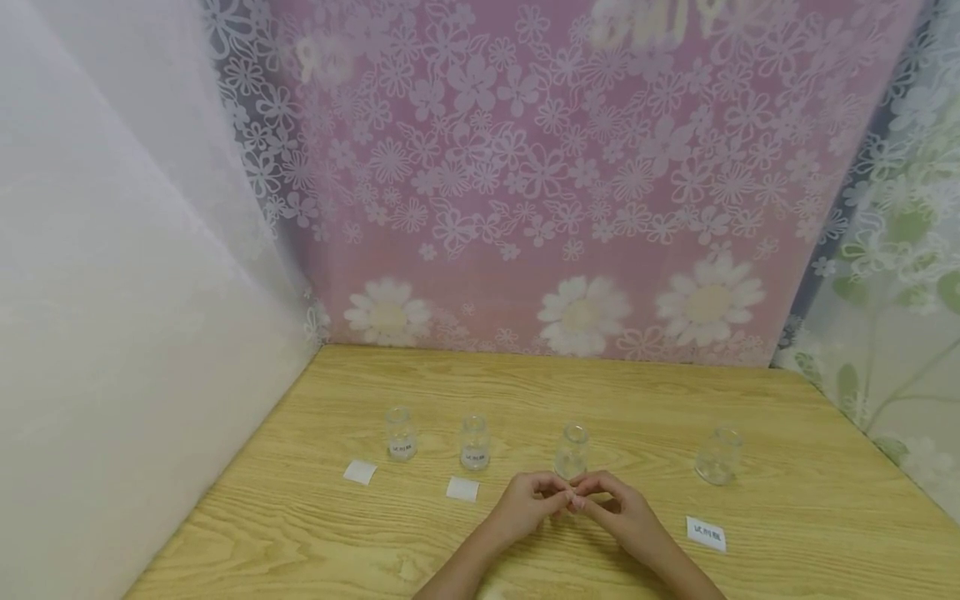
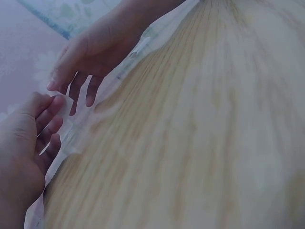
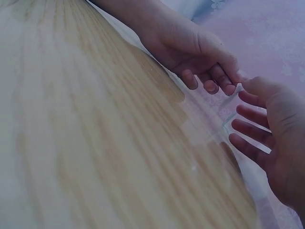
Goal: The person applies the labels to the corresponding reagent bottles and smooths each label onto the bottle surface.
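In the head view my left hand (image 1: 528, 502) and right hand (image 1: 626, 517) meet fingertip to fingertip, just in front of a clear glass bottle (image 1: 573, 448). Thumbs and forefingers pinch a small white label (image 2: 67, 106) between them; most of it is hidden behind the fingers. In the right wrist view the same label (image 3: 230, 99) hangs as a pale strip at the fingertips. The other fingers of my right hand are spread apart. Off to the right stands another plain glass bottle (image 1: 718, 457), with a printed white label (image 1: 706, 533) lying flat nearer the front.
Two glass bottles with printed labels, the far-left bottle (image 1: 401, 435) and its neighbour (image 1: 475, 443), stand on the wood-grain table (image 1: 300, 533). In front of them lie two blank white paper pieces (image 1: 360, 472). A flowered pink curtain (image 1: 480, 208) closes off the back.
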Demonstrator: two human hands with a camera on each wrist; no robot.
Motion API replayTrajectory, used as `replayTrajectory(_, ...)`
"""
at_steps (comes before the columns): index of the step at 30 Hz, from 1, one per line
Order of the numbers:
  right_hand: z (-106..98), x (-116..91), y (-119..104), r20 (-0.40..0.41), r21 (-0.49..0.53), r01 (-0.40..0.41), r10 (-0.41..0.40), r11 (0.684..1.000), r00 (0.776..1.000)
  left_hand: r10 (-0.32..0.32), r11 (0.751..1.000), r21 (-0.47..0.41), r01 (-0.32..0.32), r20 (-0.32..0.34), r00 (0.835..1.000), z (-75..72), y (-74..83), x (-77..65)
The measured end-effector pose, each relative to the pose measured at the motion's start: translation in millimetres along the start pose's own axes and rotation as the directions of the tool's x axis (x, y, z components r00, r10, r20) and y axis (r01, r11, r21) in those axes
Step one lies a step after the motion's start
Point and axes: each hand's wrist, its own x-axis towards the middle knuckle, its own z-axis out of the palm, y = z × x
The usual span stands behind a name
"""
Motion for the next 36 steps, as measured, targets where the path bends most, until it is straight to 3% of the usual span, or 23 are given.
replayTrajectory(9, -1, 1, -6, -0.104, -0.042, 0.002, -0.007, 0.999, 0.995, 0.008, 1.000, -0.007, -0.008, -0.070, 0.998, 0.3, -1.3, 1.6)
replayTrajectory(13, -1, 1, -5, -0.144, -0.053, 0.002, -0.009, 0.999, 0.990, -0.022, 1.000, 0.011, 0.023, -0.105, 0.994, 0.1, -1.9, 2.1)
replayTrajectory(17, -1, 1, -3, -0.155, -0.056, 0.010, -0.018, 0.998, 0.988, -0.047, 0.997, 0.052, 0.056, -0.147, 0.988, -0.2, -1.3, 1.4)
replayTrajectory(25, -1, 1, 0, -0.140, -0.053, 0.007, -0.014, 0.999, 0.990, -0.035, 0.990, 0.128, 0.066, -0.226, 0.973, 0.1, -0.7, -0.7)
replayTrajectory(30, 0, 1, -5, -0.158, -0.054, -0.020, 0.011, 0.998, 0.987, -0.010, 0.990, 0.131, 0.051, -0.291, 0.957, -0.4, -5.1, 1.7)
replayTrajectory(36, 2, 1, -24, -0.229, -0.048, -0.071, 0.058, 0.996, 0.972, -0.017, 0.993, 0.101, 0.063, -0.401, 0.916, -2.3, -8.6, 5.0)
